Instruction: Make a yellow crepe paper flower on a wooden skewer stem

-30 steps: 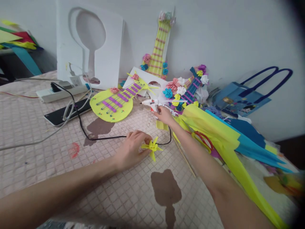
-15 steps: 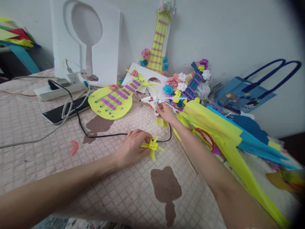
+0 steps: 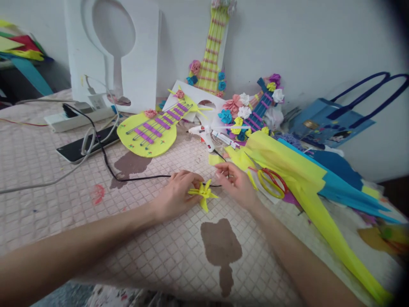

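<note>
Between the thumb and fingers of my left hand [image 3: 179,192] is a yellow folded paper flower [image 3: 204,193], its pointed petals spread out to the right. My right hand [image 3: 236,183] is just right of the flower, fingers curled with the tips close together; whether something small is between them I cannot make out. A white glue gun [image 3: 204,135] lies on the quilted cloth beyond my right hand, and its black cord [image 3: 150,178] passes behind both hands. Scissors with red and yellow handles [image 3: 273,183] rest to the right of my right hand.
A yellow paper guitar [image 3: 147,134] lies at the back left, near a phone [image 3: 86,145] and a power strip [image 3: 79,119]. Yellow crepe paper [image 3: 287,166] stretches along the right. A blue bag [image 3: 329,123] stands behind it. White foam board [image 3: 140,55] leans on the wall.
My right hand has let go of the glue gun and moved back toward the flower, its fingers now curled. The gun stays on the cloth. My left hand still holds the flower.
</note>
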Tool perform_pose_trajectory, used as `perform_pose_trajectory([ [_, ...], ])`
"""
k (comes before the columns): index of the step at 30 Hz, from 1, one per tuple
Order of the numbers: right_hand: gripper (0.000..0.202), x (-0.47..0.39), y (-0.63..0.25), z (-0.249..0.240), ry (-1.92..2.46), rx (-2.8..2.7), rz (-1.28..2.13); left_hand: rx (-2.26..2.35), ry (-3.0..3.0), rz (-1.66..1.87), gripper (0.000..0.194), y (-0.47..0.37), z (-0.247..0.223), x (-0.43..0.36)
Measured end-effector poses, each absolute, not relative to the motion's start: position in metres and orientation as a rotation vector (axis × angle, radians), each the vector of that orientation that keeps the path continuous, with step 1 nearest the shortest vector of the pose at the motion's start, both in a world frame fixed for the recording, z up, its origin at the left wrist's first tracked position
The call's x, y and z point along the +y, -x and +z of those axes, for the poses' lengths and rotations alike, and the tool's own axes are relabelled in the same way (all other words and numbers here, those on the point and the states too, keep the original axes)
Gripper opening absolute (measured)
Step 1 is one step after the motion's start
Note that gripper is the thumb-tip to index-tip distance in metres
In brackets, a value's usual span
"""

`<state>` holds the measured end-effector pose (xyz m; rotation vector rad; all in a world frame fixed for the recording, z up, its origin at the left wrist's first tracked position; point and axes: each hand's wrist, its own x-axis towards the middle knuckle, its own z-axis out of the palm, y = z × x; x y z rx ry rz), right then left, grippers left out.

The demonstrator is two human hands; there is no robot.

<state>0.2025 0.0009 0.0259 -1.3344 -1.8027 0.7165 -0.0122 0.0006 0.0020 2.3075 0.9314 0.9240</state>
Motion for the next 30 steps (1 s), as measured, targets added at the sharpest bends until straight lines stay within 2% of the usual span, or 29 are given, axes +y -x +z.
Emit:
perform_pose_trajectory([
  [7,0.045,-0.031,-0.198,0.016,1.321,-1.937,0.691,0.955,-2.338,0.940,0.027,0.010,0.004,0.000],
  [30,0.040,-0.028,-0.182,0.000,1.268,-1.964,0.620,1.036,-2.405,0.874,0.028,0.008,-0.005,0.001],
])
